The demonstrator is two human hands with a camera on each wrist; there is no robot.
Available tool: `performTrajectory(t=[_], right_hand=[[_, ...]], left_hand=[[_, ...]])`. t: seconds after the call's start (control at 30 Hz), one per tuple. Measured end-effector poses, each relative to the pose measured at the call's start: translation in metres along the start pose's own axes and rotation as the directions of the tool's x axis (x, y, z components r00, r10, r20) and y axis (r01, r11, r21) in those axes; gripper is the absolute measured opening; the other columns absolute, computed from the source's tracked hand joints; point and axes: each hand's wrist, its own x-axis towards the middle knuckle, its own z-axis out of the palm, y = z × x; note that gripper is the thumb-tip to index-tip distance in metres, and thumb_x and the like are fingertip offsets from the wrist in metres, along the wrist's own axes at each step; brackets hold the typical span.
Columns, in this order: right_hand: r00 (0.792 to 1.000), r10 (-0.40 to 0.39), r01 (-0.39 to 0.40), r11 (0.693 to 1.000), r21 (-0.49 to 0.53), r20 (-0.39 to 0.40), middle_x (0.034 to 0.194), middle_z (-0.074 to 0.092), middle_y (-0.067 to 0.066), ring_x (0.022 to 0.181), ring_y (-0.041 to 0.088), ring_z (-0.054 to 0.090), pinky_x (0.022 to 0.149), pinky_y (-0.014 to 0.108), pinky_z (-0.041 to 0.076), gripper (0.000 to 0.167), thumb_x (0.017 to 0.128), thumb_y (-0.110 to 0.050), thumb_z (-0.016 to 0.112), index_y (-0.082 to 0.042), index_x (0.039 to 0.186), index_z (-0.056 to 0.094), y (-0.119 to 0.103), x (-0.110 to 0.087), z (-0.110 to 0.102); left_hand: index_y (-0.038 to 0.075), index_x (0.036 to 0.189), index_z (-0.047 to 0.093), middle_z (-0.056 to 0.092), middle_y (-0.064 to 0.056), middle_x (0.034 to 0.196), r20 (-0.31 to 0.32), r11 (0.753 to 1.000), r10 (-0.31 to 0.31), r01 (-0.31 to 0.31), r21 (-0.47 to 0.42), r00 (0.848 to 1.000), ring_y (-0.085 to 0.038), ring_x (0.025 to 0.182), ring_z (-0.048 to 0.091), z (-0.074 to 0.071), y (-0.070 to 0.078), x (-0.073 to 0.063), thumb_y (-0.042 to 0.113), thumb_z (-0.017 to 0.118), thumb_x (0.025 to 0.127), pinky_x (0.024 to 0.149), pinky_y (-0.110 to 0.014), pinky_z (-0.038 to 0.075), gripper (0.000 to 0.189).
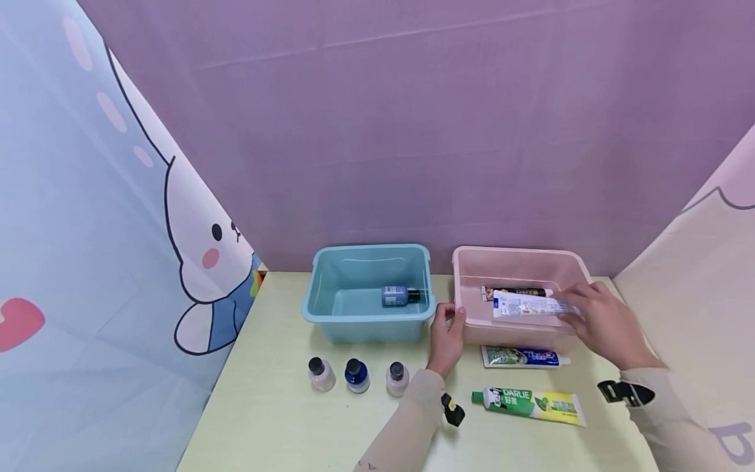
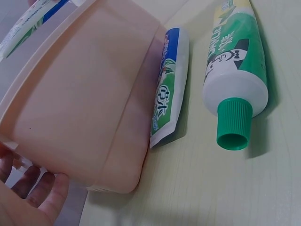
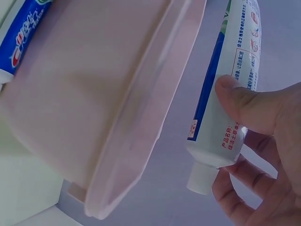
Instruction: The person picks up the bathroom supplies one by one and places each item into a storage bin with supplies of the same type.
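My right hand point(image 1: 604, 321) pinches a white toothpaste tube point(image 1: 527, 305) near its capped end, over the pink bin point(image 1: 522, 335). In the right wrist view the thumb lies across the printed side of that tube point(image 3: 223, 108), and its white cap points down. My left hand point(image 1: 446, 337) grips the pink bin's near left corner, fingers at the rim in the left wrist view. Inside the bin lies a dark toothpaste tube point(image 1: 519, 292), partly covered by the held one. A blue and green toothpaste tube point(image 1: 522, 356) lies just in front of the bin.
A green and yellow toothpaste tube point(image 1: 531, 404) lies nearer on the table. Left of the pink bin stands a blue bin point(image 1: 371, 331) holding a bluish bottle point(image 1: 395, 295). Before it stand a pale bottle point(image 1: 321, 375), a dark blue bottle point(image 1: 357, 376) and another pale bottle point(image 1: 398, 380).
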Motion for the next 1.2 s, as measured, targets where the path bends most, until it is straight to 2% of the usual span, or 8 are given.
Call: performTrajectory(t=[0.23,0.57,0.77,1.0,1.2], right_hand=[[1.0,-0.023,0.023,1.0,0.0,0.015,0.103,0.074,0.013,0.09,0.034,0.059,0.069,0.055,0.052,0.042,0.072,-0.006,0.087,-0.007,0.112,0.076,0.006,0.013,-0.002],[0.998,-0.023,0.023,1.0,-0.001,0.058,0.104,0.073,0.015,0.089,0.034,0.059,0.064,0.057,0.053,0.042,0.069,-0.005,0.089,-0.005,0.109,0.077,0.014,0.031,-0.003],[0.995,-0.036,0.035,0.999,0.007,0.089,0.105,0.072,0.015,0.093,0.033,0.059,0.064,0.054,0.055,0.04,0.071,-0.004,0.087,-0.003,0.11,0.076,0.018,0.039,-0.003],[0.988,-0.039,0.037,0.999,0.022,0.147,0.108,0.072,0.014,0.1,0.038,0.062,0.067,0.059,0.057,0.037,0.075,-0.006,0.085,-0.006,0.111,0.076,0.022,0.049,-0.001],[0.974,0.001,-0.006,1.0,0.021,0.228,0.117,0.071,0.018,0.108,0.043,0.061,0.072,0.064,0.056,0.034,0.08,-0.007,0.082,-0.007,0.113,0.076,0.026,0.058,0.001]], left_hand=[[0.019,0.125,0.056,0.059,0.004,0.132,0.0,1.0,-0.003,0.003,0.006,1.0,-0.019,0.131,0.054,0.001,0.0,0.001,0.05,0.05,0.105,0.108,-0.04,0.052,0.038],[0.026,0.12,0.056,0.059,0.004,0.131,-0.006,1.0,-0.013,0.013,0.007,1.0,-0.019,0.131,0.054,0.001,0.001,0.001,0.05,0.051,0.104,0.108,-0.041,0.052,0.029],[0.026,0.12,0.056,0.059,0.004,0.131,-0.002,1.0,-0.008,0.008,0.013,1.0,-0.02,0.131,0.054,0.001,0.0,0.0,0.051,0.051,0.104,0.108,-0.042,0.052,0.03],[0.029,0.118,0.056,0.059,0.004,0.132,0.0,1.0,-0.01,0.01,0.006,1.0,-0.02,0.132,0.054,0.001,-0.002,0.001,0.051,0.051,0.104,0.109,-0.043,0.052,0.027],[0.021,0.125,0.056,0.058,0.004,0.133,-0.002,1.0,-0.024,0.024,0.006,1.0,-0.021,0.133,0.053,0.002,-0.003,0.003,0.052,0.05,0.104,0.11,-0.044,0.051,0.039]])
